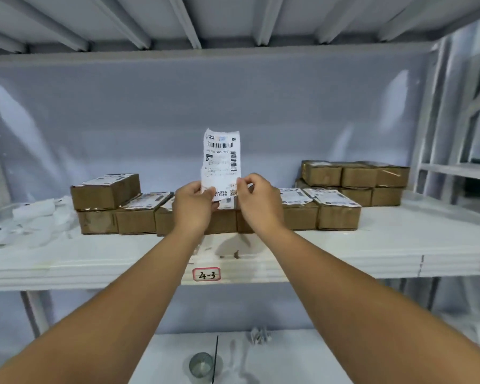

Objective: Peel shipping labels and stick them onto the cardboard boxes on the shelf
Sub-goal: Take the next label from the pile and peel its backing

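White label [221, 159] w/ black barcodes, brown boxes [338, 212], white shelf [372, 253]

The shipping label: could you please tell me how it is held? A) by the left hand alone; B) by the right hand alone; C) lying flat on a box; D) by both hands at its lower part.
D: the left hand and the right hand both pinch the lower part of the shipping label.

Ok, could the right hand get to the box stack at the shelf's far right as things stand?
Probably yes: nothing stands between the right hand and that stack, but it pinches the label now.
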